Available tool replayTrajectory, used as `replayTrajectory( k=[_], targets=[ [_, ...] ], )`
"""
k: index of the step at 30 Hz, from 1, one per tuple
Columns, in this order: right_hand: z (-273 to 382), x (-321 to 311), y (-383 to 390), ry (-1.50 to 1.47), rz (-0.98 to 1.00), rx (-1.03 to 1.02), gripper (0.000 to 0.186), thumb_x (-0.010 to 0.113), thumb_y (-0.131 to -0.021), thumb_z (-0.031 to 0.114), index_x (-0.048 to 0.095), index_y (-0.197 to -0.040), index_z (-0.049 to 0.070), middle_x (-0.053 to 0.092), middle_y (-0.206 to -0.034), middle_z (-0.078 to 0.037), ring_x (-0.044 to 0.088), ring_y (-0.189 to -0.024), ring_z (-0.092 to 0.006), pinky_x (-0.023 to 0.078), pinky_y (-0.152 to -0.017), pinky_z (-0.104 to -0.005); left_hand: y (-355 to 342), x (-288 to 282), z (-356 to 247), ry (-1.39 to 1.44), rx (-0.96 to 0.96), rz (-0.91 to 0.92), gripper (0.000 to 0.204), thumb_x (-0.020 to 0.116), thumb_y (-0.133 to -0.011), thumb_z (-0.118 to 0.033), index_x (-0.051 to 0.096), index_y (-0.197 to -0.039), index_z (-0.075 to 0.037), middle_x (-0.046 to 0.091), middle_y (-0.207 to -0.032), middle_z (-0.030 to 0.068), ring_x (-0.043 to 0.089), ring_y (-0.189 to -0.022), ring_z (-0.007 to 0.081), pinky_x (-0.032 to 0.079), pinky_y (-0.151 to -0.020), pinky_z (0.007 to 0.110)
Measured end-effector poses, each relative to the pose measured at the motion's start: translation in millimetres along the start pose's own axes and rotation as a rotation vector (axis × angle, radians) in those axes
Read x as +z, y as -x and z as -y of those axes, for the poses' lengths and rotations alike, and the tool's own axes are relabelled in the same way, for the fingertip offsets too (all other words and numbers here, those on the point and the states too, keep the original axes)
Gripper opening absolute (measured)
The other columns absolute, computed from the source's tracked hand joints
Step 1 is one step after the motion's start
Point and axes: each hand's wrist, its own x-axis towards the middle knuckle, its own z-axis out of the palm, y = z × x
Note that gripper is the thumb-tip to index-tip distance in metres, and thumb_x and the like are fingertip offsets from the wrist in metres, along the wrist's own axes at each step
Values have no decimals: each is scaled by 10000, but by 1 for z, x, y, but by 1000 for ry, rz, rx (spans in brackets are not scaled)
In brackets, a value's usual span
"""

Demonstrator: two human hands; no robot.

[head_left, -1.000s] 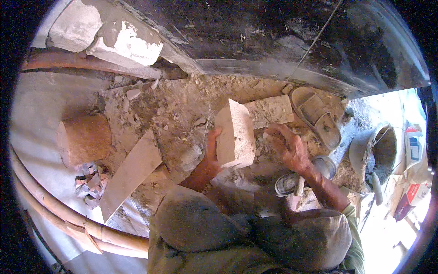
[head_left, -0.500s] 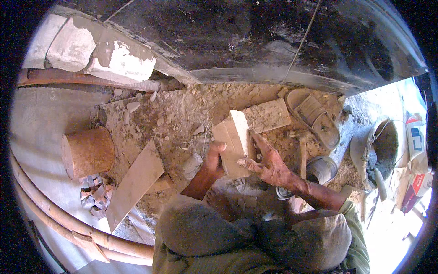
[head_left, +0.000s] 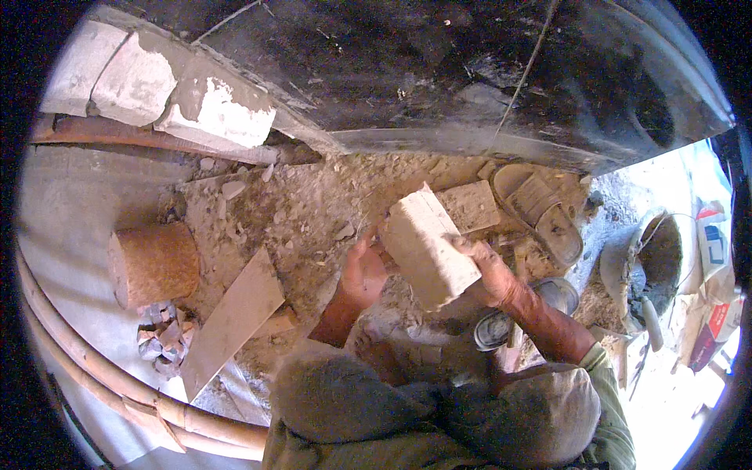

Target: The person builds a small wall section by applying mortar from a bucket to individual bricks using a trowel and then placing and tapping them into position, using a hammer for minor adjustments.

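Observation:
A pale, dusty brick (head_left: 427, 251) is held in front of me over the dirt, tilted with its broad face up. My right hand (head_left: 493, 274) grips its right end, the thumb lying on the upper face and the other fingers mostly underneath. At the opposite end, my left hand (head_left: 364, 270) is closed against the left edge; its fingertips are partly hidden by the brick. A second brick (head_left: 472, 205) lies on the ground just beyond it. Between my legs and right forearm, a sandal (head_left: 493, 329) is partly covered.
A large sandal (head_left: 540, 211) lies at the far right, beside a bucket (head_left: 613, 270) with a handled tool in it. Leftward are a flat board (head_left: 235, 321), a round wooden block (head_left: 157, 265), rubble (head_left: 166, 337) and bamboo poles (head_left: 149, 392). A dark panel (head_left: 439, 78) spans the far side.
The brick has turned in my hands, so its broad pale face now shows. My right hand has shifted to its right end, and my left hand has slid slightly away along the left edge.

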Motion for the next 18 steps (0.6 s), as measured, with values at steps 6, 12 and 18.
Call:
replayTrajectory(
  k=[6,12,18],
  targets=[
    [-11,2,2,-359,102,70,612,510,-866,482,489,-1328,81,560,-1299,-141,574,-1127,-337,443,-965,-502,7,19,4,-21,-12,-21,821,620,-816,-520,298,-1450,-109,469,-1382,137,492,-1232,314,458,-957,511],
    [-25,2,3,-690,626,208,718,381,-903,619,419,-1380,83,564,-1283,-164,635,-962,-424,554,-738,-535,-1,-18,39,27,-159,346,825,719,-778,-412,323,-1423,-84,495,-1344,160,533,-1187,313,518,-859,479],
    [-43,-2,1,-571,330,379,646,365,-937,536,393,-1394,81,553,-1256,-232,608,-909,-529,576,-603,-535,7,-26,43,-3,-188,15,780,726,-757,-366,367,-1387,-77,554,-1264,143,605,-1073,320,555,-783,403]
  ],
)
